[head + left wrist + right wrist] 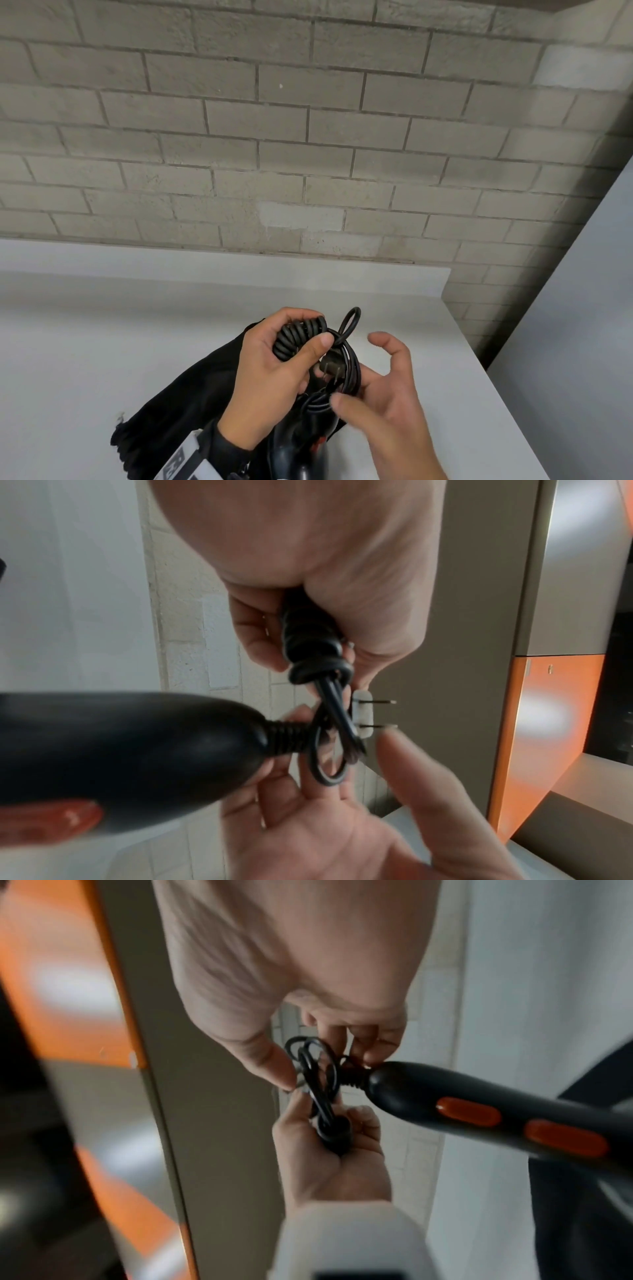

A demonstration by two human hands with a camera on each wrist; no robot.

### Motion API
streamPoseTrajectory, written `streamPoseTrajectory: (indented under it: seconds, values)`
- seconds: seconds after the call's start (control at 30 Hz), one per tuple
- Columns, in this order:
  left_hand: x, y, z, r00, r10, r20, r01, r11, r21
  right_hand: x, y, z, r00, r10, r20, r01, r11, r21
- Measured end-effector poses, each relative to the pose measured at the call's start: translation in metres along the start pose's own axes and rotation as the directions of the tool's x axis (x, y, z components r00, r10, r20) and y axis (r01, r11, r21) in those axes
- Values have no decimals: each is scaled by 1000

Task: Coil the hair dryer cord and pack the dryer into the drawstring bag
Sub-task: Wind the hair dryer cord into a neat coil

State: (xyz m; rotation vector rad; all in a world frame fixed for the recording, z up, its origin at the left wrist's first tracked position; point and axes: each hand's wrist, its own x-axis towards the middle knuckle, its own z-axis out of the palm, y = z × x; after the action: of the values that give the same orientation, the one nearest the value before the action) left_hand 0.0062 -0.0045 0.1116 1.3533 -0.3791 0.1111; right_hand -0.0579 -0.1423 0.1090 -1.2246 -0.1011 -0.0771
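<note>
- I am finishing the cord point(310, 337): most of it is wound into a tight bundle, and a few looser loops point(349, 363) plus the plug point(330, 367) hang off the end.
- As I see it, to do this step well I should keep the bundle squeezed so the turns cannot spring apart, then tuck the plug end through or under a loop so it locks.
- I should also leave slack at the ribbed collar point(286, 737) where the cord leaves the dryer point(130, 753), since a sharp bend there would strain it.
- My left hand point(274, 373) is curled round the wound bundle, thumb pressing across it near the plug.
- My right hand point(380, 394) is partly spread: the thumb and lower fingers pinch the loose loops near the collar, while the forefinger stands free and bent, touching nothing.
- The dryer hangs below my hands by its handle, its orange switches point(467, 1112) facing the right wrist camera.
- The bag point(191, 387) lies flat on the table point(102, 325) under my left wrist; whether its mouth is open I cannot tell.
- Packing is not yet begun.
</note>
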Motion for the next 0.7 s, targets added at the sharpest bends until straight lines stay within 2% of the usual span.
streamPoseTrajectory:
  seconds: [0.1,0.2,0.3,0.33,0.4,0.47,0.5,0.53,0.57,0.6,0.67,0.7]
  values:
    - [-3,0,6,1000,10,-18,-10,999,34,-7,4,11,983,-173,-65,141,928,-344]
    - [-5,-2,12,999,28,-24,-27,997,66,-5,7,12,917,-349,-193,218,845,-489]
    - [-6,-2,17,998,51,-26,-48,995,89,-1,15,7,856,-470,-216,235,725,-647]
    - [-6,-1,17,998,64,-25,-61,992,106,0,18,5,834,-515,-199,233,655,-718]
    - [-6,-2,18,996,84,-29,-78,987,144,2,16,-1,771,-626,-117,221,436,-873]
    - [-6,-3,19,994,100,-41,-90,977,194,2,11,-7,727,-687,-5,225,245,-943]
    - [-7,-3,20,993,107,-49,-94,971,219,2,10,-9,716,-696,41,230,180,-956]
    - [-7,-3,19,992,111,-56,-95,967,238,2,7,-11,720,-689,80,253,154,-955]
    - [-6,-3,18,992,111,-58,-93,965,246,2,4,-13,742,-664,96,283,180,-942]
    - [-6,-2,17,993,103,-52,-88,966,243,2,0,-15,781,-620,79,304,266,-915]
    - [-6,-1,15,997,81,-18,-75,973,217,3,-5,-19,882,-469,56,320,507,-800]
    - [-6,0,14,997,74,0,-72,976,204,4,-6,-21,913,-402,73,323,600,-732]
